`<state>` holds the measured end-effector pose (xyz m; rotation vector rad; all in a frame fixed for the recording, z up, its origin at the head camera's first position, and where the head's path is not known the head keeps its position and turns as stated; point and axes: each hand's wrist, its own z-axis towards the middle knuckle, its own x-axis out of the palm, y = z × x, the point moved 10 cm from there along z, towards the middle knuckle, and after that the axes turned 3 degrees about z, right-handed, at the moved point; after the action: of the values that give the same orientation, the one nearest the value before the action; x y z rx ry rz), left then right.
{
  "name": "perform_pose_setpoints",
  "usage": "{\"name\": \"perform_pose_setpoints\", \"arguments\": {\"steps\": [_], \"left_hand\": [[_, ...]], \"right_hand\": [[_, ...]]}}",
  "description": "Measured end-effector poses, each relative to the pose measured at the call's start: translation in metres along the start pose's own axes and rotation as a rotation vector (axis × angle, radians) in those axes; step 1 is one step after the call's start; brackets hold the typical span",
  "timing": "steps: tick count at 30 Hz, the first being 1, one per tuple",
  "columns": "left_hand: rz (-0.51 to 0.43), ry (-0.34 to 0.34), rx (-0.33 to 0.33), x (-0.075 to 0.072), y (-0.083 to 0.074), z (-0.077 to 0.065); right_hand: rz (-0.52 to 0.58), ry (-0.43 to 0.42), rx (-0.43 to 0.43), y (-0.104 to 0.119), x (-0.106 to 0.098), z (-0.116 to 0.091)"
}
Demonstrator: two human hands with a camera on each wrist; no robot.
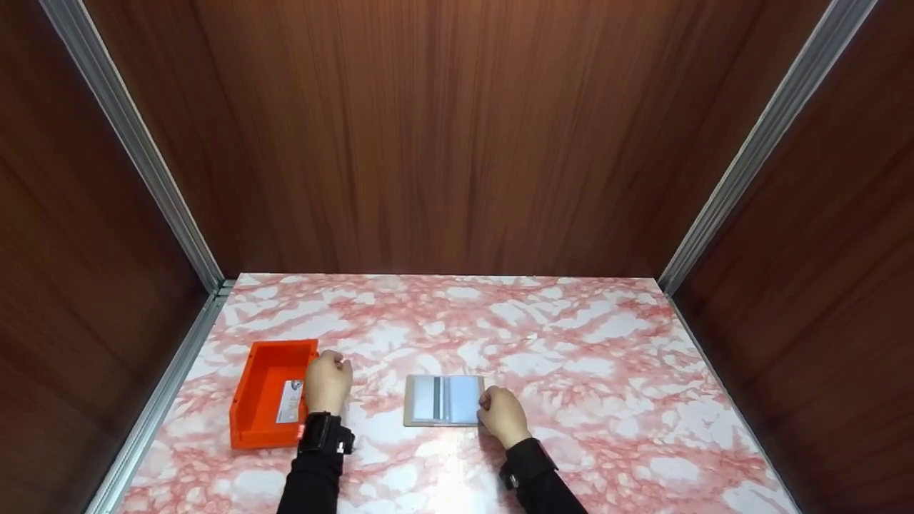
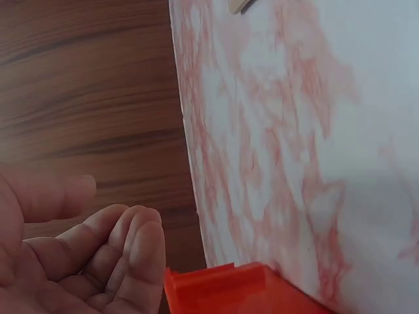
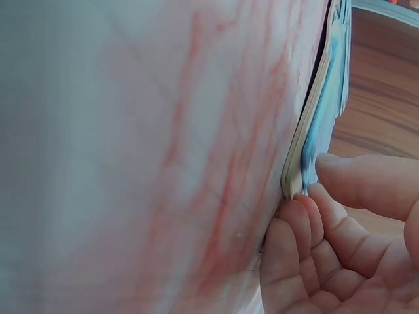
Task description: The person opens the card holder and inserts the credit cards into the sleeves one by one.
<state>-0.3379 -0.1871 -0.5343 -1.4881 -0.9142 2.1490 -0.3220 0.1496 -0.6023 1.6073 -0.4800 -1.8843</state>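
Observation:
A small album with clear plastic sleeves and a tan cover (image 1: 426, 400) lies spread open on the table. My right hand (image 1: 504, 415) is at its right edge. In the right wrist view, the thumb (image 3: 353, 183) and bent fingertips (image 3: 298, 226) pinch the edge of the bluish sleeves (image 3: 321, 124). My left hand (image 1: 329, 382) is over the right wall of an orange bin (image 1: 268, 438), holding nothing. Its fingers (image 2: 141, 252) hang loosely curled with the thumb apart in the left wrist view. Whether it touches the bin cannot be told.
A white label or card (image 1: 289, 401) shows inside the bin. The pink-and-white marbled table (image 1: 600, 371) extends around the album. Brown wood-grain panels (image 1: 443, 143) with metal corner rails (image 1: 767, 135) enclose it at the back and sides.

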Motion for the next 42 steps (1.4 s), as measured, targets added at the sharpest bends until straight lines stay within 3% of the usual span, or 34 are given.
{"name": "perform_pose_setpoints", "arguments": {"steps": [5,18,26,31,42], "left_hand": [[0.035,-0.049,-0.018,-0.022,0.010,0.010],[0.097,-0.043,-0.129,-0.061,0.052,0.016],[0.127,0.022,-0.197,-0.056,0.084,0.011],[0.143,0.116,-0.250,-0.045,0.103,0.008],[0.163,0.194,-0.278,-0.032,0.124,0.004]], "right_hand": [[-0.007,0.001,-0.006,0.001,0.001,0.000],[-0.020,-0.007,-0.006,0.000,0.001,0.000],[-0.008,-0.003,-0.014,0.001,-0.001,0.000],[-0.004,0.004,-0.013,0.001,0.001,0.000],[-0.002,0.028,0.012,-0.001,0.003,0.001]]}}
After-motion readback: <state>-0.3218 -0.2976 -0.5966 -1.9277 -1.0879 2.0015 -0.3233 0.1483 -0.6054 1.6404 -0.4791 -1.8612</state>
